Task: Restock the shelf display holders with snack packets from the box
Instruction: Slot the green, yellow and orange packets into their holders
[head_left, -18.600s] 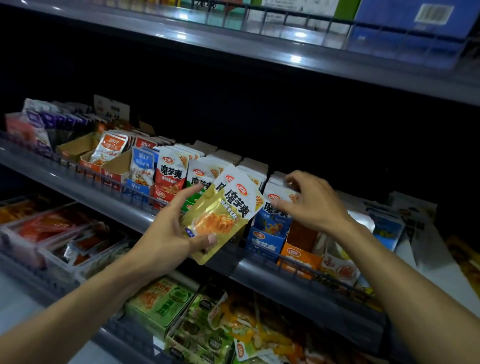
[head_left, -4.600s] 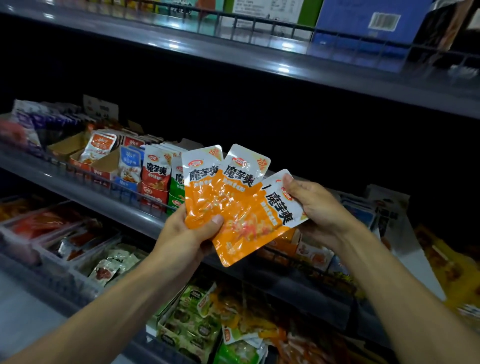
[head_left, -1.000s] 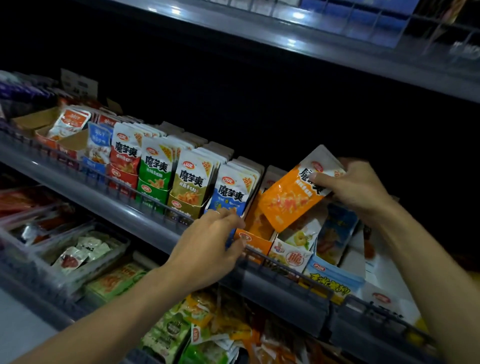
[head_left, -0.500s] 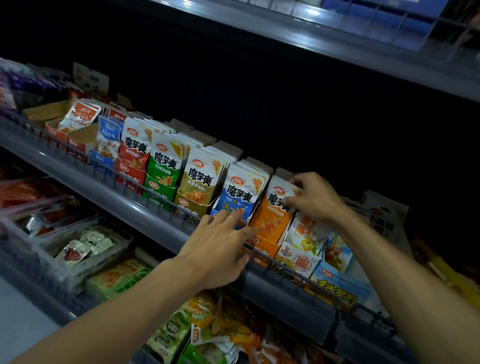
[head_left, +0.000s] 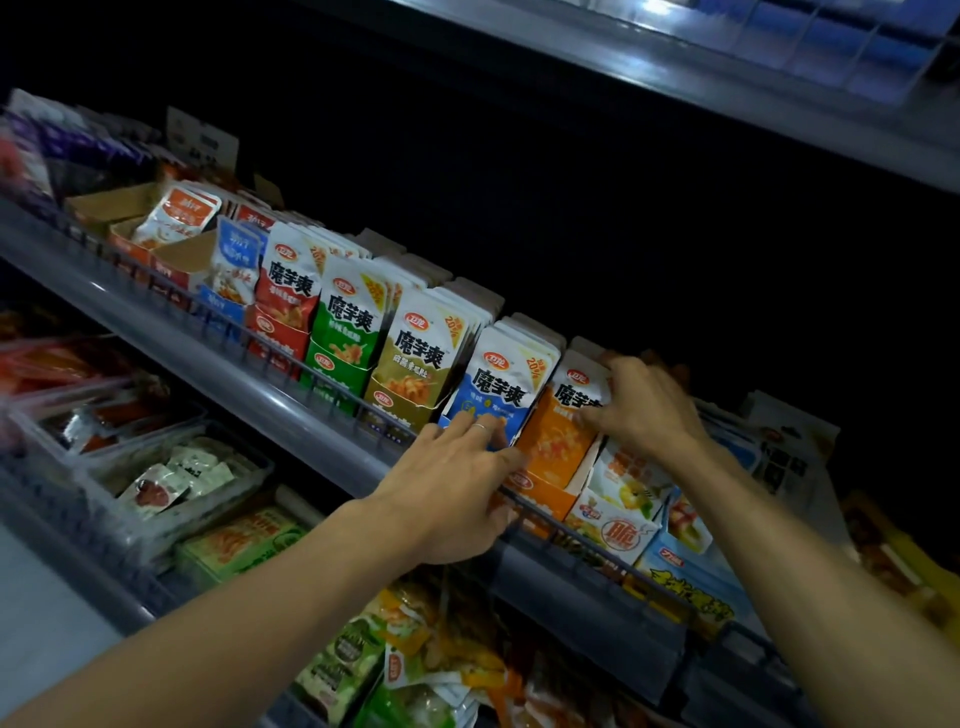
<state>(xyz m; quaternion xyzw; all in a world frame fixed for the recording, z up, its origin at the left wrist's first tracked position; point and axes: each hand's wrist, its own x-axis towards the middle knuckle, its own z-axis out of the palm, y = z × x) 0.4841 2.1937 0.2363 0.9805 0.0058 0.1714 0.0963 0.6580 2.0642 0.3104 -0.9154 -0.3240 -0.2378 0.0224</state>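
1. The orange snack packets (head_left: 558, 441) stand upright in the orange display holder (head_left: 540, 493) on the middle shelf (head_left: 291, 410), at about 3 o'clock from the blue packets (head_left: 506, 395) beside them.
2. The right hand (head_left: 641, 405) has its fingers curled over the top edge of the orange packets, pressing on them from the 3 o'clock side.
3. The left hand (head_left: 452, 493) lies with straight fingers against the foot of the blue packets and the wire rail, holding nothing.
4. The pouches look light, thin and floppy, with a slick film, so they probably slip and fan out; the flat sealed top edge seems the best place to pinch, the whole stack squared together.
5. The supply box is out of view. The right fingertips are hidden behind the packets, so the grip's depth cannot be told. The far left of the shelf is blurred, and the shelf's back is dark.
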